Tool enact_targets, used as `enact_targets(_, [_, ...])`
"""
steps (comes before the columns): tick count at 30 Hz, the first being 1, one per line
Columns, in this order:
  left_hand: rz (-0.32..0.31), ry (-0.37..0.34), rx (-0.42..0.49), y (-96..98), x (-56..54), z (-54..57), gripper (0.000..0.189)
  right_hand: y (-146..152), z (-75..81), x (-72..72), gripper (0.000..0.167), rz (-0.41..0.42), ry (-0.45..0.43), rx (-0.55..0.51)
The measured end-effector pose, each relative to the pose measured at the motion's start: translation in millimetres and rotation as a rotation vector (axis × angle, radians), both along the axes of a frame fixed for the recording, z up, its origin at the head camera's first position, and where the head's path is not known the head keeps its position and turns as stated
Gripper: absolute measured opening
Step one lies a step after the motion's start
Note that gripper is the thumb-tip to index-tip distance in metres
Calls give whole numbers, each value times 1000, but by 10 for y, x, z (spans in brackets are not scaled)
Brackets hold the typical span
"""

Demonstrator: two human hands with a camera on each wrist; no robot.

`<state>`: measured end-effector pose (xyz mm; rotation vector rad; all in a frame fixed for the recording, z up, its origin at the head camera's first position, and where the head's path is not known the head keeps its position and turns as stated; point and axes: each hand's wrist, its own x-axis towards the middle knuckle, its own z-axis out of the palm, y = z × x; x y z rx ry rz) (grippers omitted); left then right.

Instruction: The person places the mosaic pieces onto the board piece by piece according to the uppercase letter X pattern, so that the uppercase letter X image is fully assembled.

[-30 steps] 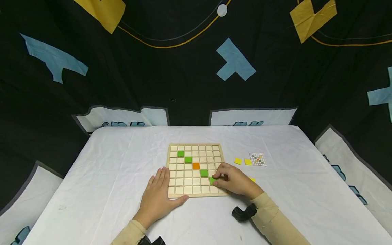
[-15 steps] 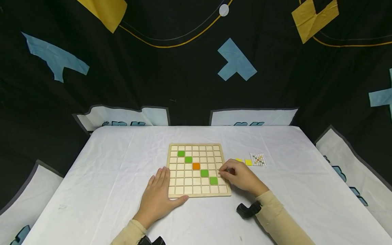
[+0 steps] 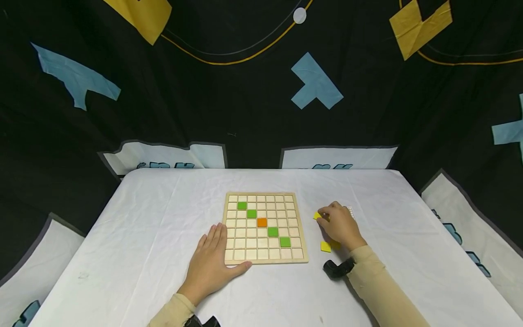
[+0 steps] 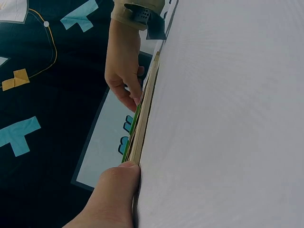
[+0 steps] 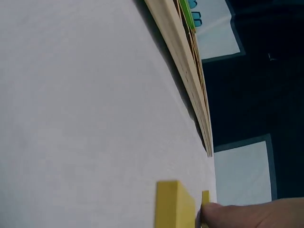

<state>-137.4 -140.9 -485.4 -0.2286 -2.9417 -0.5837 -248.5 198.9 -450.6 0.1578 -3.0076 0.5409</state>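
Note:
A square wooden grid board (image 3: 261, 262) lies on the table, with several green tiles (image 3: 273, 232) and one orange tile (image 3: 262, 222) running diagonally across its pale cells. My left hand (image 3: 210, 268) rests with straight fingers along the board's left edge, thumb at the front corner. To the right of the board, my right hand (image 3: 339, 225) pinches a yellow tile (image 3: 317, 215) between thumb and finger. The right wrist view shows the thumb (image 5: 228, 214) against that tile. Two more yellow tiles (image 3: 325, 246) lie nearer me, one partly under the hand's shadow.
A small printed pattern card (image 3: 351, 211) shows behind the right hand, mostly hidden by it. White cloth covers the table (image 3: 122, 250). A black curtain (image 3: 245, 104) with blue and yellow patches hangs behind.
My right hand has left the green tile on the board's lower right and moved right and away to the yellow tile. The left hand and the board stay put.

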Motion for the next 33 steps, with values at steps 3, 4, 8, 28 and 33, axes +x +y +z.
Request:
enact_targets(3, [1,0,0,-4,-3,-7,124,-8,-4,-28,26,16,-25,-36])
enact_targets(4, [2,1,0,-5,-4,-8,124,-12,-1,-42,25,16,-36,-54])
enact_targets(8, [2,0,2,-10,-1,-9,124,-26,31,-120,21,26,-101,-150])
enact_targets(28, [0,-17,13,6,3,0,123,-659,51,-419,13,183,-145,-377])
enact_targets(33, [3,-19,10,0,-6,2,124,-762,-10,-427,13,192,-124,-388])
